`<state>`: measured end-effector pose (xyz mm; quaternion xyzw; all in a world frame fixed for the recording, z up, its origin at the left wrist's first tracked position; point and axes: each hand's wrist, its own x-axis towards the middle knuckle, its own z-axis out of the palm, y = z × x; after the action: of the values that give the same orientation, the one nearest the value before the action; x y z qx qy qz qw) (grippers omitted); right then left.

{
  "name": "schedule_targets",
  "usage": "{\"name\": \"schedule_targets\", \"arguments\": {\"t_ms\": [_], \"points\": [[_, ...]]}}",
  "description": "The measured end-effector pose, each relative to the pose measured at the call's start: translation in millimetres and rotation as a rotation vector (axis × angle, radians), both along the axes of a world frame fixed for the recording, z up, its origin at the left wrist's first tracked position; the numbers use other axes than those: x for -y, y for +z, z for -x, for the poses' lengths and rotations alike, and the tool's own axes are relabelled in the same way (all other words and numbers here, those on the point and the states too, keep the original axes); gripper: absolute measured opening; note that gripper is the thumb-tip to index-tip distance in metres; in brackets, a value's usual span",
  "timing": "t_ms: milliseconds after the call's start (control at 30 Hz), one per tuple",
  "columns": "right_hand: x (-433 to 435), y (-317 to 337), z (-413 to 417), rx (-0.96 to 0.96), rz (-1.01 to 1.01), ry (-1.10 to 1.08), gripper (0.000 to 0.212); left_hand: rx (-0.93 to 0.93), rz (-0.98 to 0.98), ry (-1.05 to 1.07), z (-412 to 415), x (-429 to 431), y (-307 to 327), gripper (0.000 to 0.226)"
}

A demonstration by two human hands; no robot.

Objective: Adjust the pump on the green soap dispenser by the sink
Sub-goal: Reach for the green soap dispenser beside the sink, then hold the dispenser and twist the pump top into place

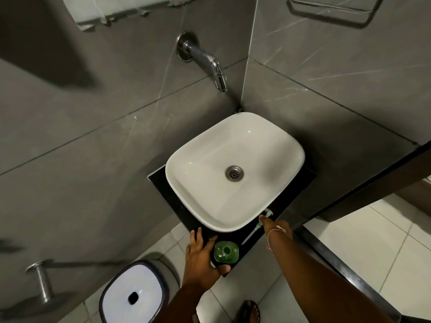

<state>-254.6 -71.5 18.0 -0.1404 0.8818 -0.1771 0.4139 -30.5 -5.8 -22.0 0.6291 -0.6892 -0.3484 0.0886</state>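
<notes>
The green soap dispenser bottle [226, 251] stands on the black counter [186, 217] at its near corner, and its neck is uncovered. My left hand [200, 252] cups the bottle from the left, with the thumb on its near side and the index finger on its far side. The white pump [267, 213] is off the bottle. It lies slanted beside the sink's near right rim, and its thin tube [250, 235] points down toward the bottle. My right hand [278, 227] grips the pump just below its head.
A white basin [289, 148] fills most of the counter, under a chrome wall tap [205, 61]. A white-lidded bin [131, 297] stands on the floor at lower left. There is a chrome holder [42, 278] on the left wall and a dark door frame [349, 194] on the right.
</notes>
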Motion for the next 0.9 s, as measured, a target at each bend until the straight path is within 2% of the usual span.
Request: {"name": "schedule_targets", "arguments": {"t_ms": [300,367,433,500,600,700,900], "points": [[-4,2,3,0.061,0.028,-0.123,0.058,-0.04,0.025,0.013,-2,0,-7,0.068],[-21,16,-1,0.036,0.13,-0.178,0.047,-0.004,0.042,-0.008,-3,-1,-10,0.066],[-45,29,-10,0.017,0.366,-0.195,0.034,0.016,0.06,-0.016,-3,0,-12,0.065],[-71,49,-24,-0.028,0.572,-0.106,0.025,0.025,0.072,-0.033,-2,1,-12,0.065],[-95,67,-45,-0.228,0.743,0.121,0.01,0.01,0.096,-0.051,-5,0,-12,0.066],[-102,75,-65,-0.328,0.856,0.248,0.027,0.006,0.106,-0.047,-5,0,-12,0.068],[-106,43,-79,-0.339,1.0,0.29,0.028,0.04,0.102,-0.05,-4,-1,-12,0.07]]}}
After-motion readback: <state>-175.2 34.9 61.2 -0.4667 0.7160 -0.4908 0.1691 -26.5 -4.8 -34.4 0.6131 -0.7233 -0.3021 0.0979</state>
